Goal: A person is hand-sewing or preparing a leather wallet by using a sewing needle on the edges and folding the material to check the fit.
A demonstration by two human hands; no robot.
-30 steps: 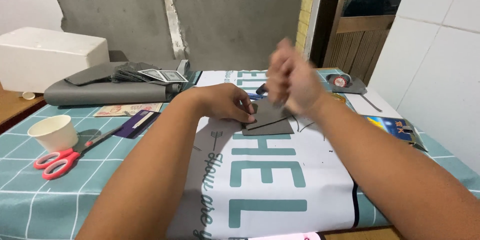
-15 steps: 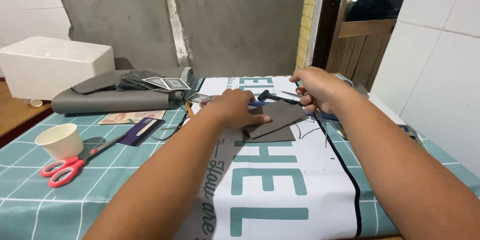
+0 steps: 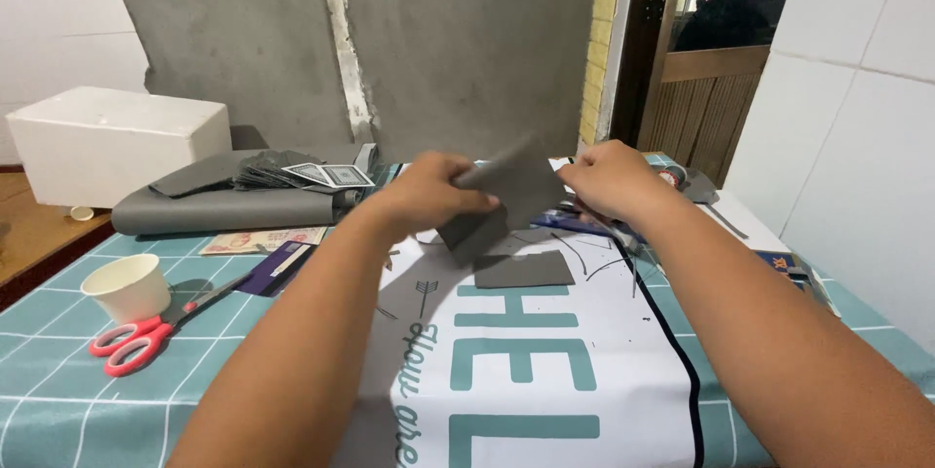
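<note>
My left hand (image 3: 435, 195) grips a dark grey sheet piece (image 3: 506, 197) and holds it tilted above the table. My right hand (image 3: 606, 179) is at the sheet's right edge, fingers closed near it; whether it grips the sheet or something small I cannot tell. A second flat grey piece (image 3: 523, 269) lies on the white printed banner (image 3: 545, 380) just below the raised one. Thin dark strips lie on the banner near my right hand.
Red-handled scissors (image 3: 136, 342) and a white paper cup (image 3: 128, 287) sit at the left on the teal checked tablecloth (image 3: 58, 400). A grey fabric roll (image 3: 224, 207) with playing cards on it and a white foam box (image 3: 117, 142) stand behind. A doorway opens at right.
My left hand has lifted a grey piece off the table. My right hand came down from a raised position to the piece's right edge. One grey piece stays on the banner.
</note>
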